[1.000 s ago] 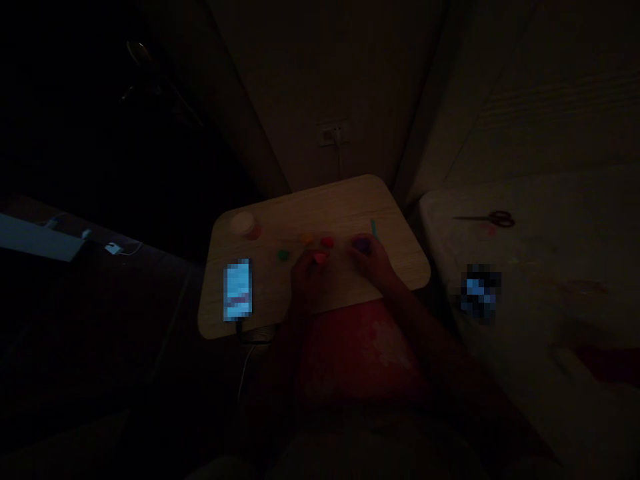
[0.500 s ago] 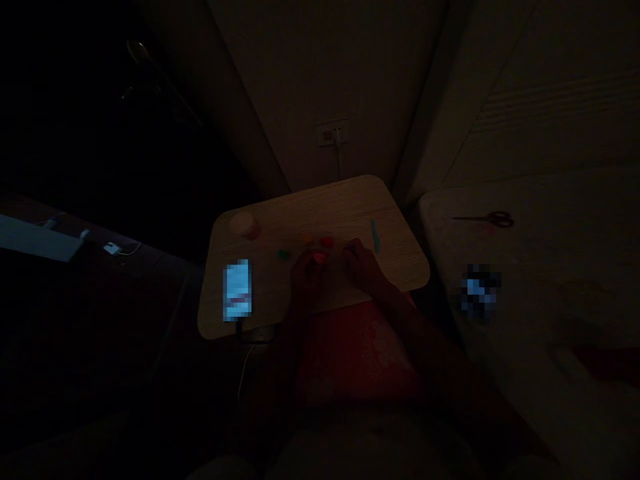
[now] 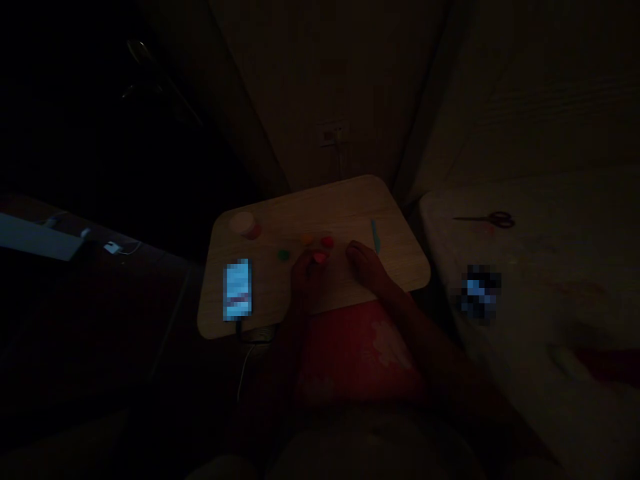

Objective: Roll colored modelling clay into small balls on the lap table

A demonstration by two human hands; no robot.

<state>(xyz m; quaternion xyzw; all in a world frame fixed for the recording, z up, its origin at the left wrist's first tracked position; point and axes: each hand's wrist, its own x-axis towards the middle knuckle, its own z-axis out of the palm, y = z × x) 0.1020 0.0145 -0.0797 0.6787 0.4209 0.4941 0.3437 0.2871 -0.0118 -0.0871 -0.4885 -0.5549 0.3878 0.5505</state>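
Observation:
My left hand (image 3: 303, 275) is closed around a small pinkish-red lump (image 3: 319, 257), which looks like modelling clay and shows at the fingertips. To its right, my right hand (image 3: 367, 265) rests low over the wooden table (image 3: 330, 200) with the fingers curled in; whatever they hold, if anything, is hidden in the dark. Just beyond my left hand lie a red lump (image 3: 327, 242) and a dim orange lump (image 3: 307, 240). A green lump (image 3: 283, 255) sits left of that hand. Beyond my right hand is a flat, wavy-edged turquoise tool (image 3: 375, 236).
A pale-lidded tub (image 3: 245, 225) stands at the table's left back, with a lit, blurred phone (image 3: 237, 290) in front of it. Scissors (image 3: 487, 219) lie on the pale surface to the right. A wall socket (image 3: 333, 133) with a plugged cable is behind the table.
My right hand has shifted slightly, its fingers curling lower toward the table. My left hand keeps the pinkish-red lump in nearly the same place. The picture is a little darker toward the wall.

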